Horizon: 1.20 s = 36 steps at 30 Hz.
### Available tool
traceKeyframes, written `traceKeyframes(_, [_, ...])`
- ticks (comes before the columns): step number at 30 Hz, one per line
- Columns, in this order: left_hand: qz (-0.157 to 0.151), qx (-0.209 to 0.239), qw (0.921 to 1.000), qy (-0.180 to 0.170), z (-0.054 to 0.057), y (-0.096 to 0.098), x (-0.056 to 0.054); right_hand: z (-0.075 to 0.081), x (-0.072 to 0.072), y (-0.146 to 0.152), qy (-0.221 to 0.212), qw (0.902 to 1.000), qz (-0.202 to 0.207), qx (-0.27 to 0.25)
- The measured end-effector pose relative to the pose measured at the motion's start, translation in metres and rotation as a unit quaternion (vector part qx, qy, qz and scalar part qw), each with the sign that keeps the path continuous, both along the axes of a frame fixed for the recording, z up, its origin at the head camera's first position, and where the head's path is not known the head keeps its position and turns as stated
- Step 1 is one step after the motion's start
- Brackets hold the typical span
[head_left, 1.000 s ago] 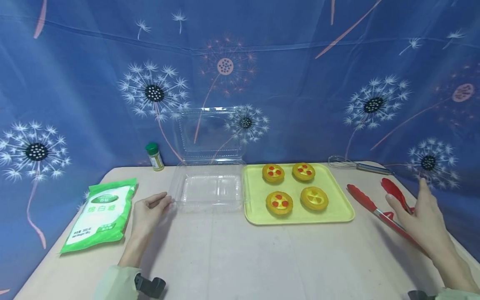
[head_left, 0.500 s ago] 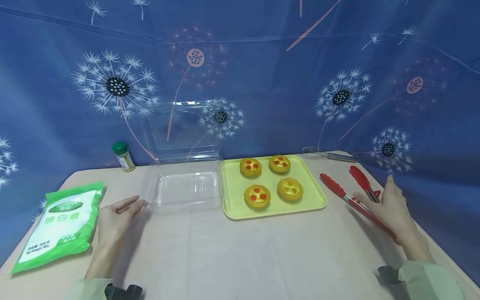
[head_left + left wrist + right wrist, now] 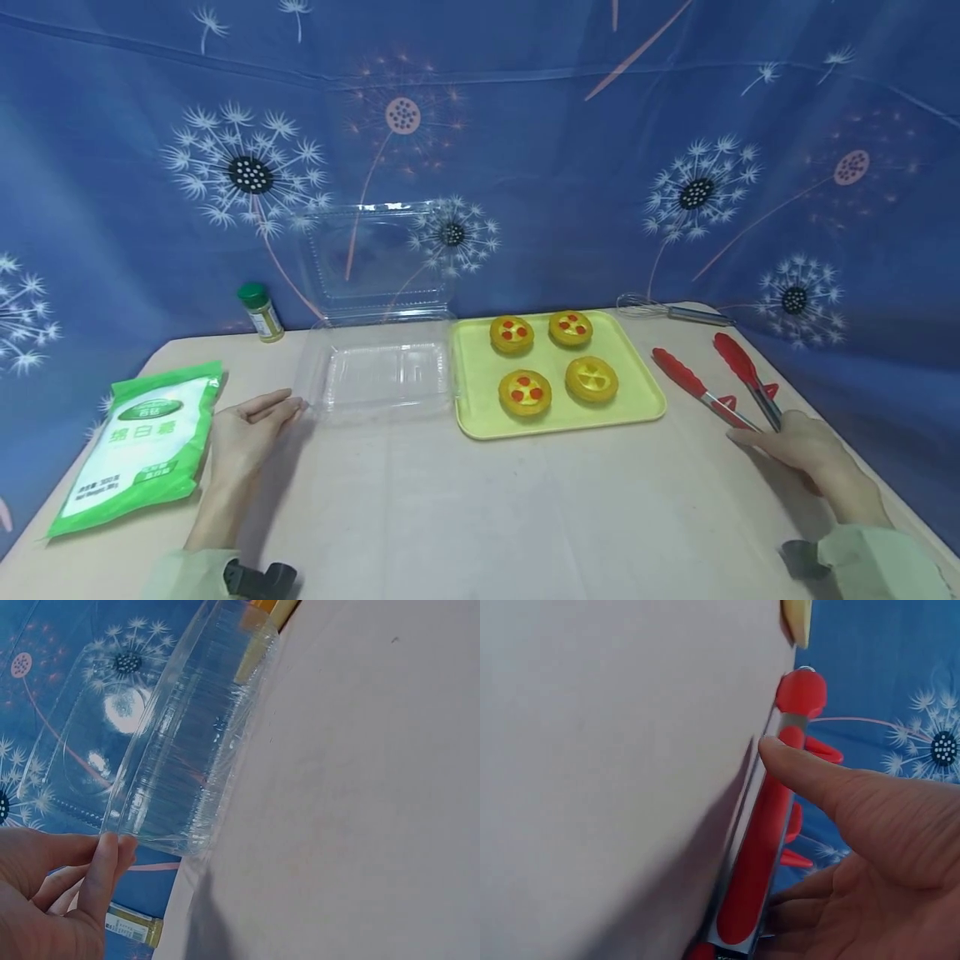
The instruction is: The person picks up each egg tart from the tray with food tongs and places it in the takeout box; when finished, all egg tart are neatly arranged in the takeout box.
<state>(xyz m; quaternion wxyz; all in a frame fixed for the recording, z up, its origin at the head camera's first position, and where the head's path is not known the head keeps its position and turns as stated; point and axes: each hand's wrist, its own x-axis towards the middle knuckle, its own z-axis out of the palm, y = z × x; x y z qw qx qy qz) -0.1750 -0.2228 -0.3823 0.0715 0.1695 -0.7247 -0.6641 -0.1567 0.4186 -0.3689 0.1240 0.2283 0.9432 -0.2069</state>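
My left hand (image 3: 243,433) pinches the near left corner of a clear plastic clamshell box (image 3: 386,375), whose lid stands up against the backdrop. In the left wrist view, thumb and fingertips meet at the rim of the box (image 3: 169,757). Red-and-silver tongs (image 3: 678,372) lie spread on the right side of the table. Around their handles is my right hand (image 3: 813,454). The right wrist view has its thumb over one arm of the tongs (image 3: 757,855) and the other fingers curled behind, partly hidden.
A yellow tray (image 3: 480,421) bears several egg tarts (image 3: 525,393) beside the box. Behind the tongs lies a whisk (image 3: 697,315). A green-and-white sugar bag (image 3: 138,450) is at the left, with a green-capped spice jar (image 3: 262,315) farther back. A blue cloth backdrop (image 3: 540,183) encloses the table.
My right hand has come down from above the tongs and closed around their handles. My left hand still holds the box corner. The head view has shifted.
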Motion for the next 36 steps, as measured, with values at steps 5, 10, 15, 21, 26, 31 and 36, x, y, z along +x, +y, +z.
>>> traceKeyframes(5, [-0.007, 0.01, 0.9999, -0.001, -0.002, 0.0, -0.002, -0.002, -0.005, 0.004, 0.01, 0.9996, 0.009, 0.023])
traceKeyframes(10, [-0.012, 0.012, 0.9999, 0.004, -0.002, 0.003, -0.002, -0.002, -0.007, 0.005, 0.031, 0.9989, -0.008, 0.035])
traceKeyframes(15, [-0.009, -0.005, 0.9999, 0.005, -0.002, 0.004, -0.001, -0.003, -0.004, 0.004, 0.069, 0.9968, -0.009, 0.04])
traceKeyframes(21, [-0.004, -0.003, 1.0, 0.003, -0.001, 0.003, 0.0, -0.007, 0.0, 0.007, 0.106, 0.9928, 0.007, 0.056])
traceKeyframes(26, [-0.006, 0.007, 0.9999, 0.012, -0.001, 0.002, -0.001, -0.002, 0.002, 0.01, 0.105, 0.9928, 0.016, 0.056])
traceKeyframes(31, [-0.005, 0.002, 0.9999, 0.011, 0.0, 0.002, -0.001, 0.011, 0.004, 0.004, 0.114, 0.9916, 0.035, 0.052])
traceKeyframes(36, [-0.002, -0.001, 1.0, 0.009, -0.001, 0.0, 0.0, 0.024, 0.002, -0.015, 0.157, 0.9853, 0.055, 0.038])
